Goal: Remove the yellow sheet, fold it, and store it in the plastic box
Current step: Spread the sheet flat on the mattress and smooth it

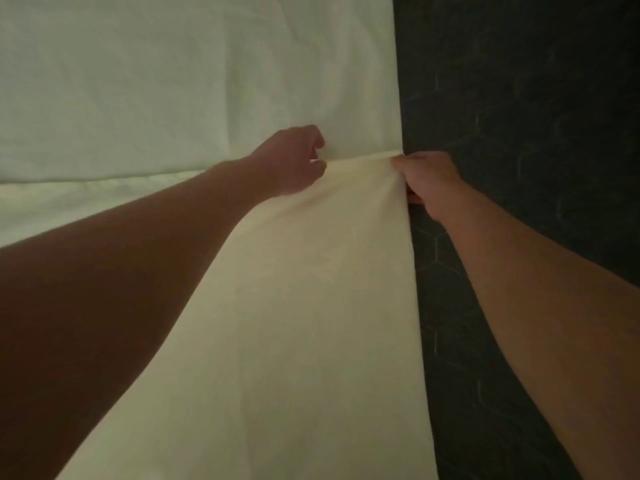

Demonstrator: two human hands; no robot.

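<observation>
The pale yellow sheet [304, 289] fills most of the head view and lies spread over a flat surface. A folded-over layer of it runs from the bottom of the frame up to an edge near mid-height. My left hand [294, 161] pinches that edge from above. My right hand [429, 181] grips the same edge at the sheet's right corner, a short span from the left hand. The stretch of edge between the two hands is taut. The plastic box is not in view.
A dark floor [536, 133] with a faint hexagon tile pattern runs down the right side, next to the sheet's straight right border. The light is dim.
</observation>
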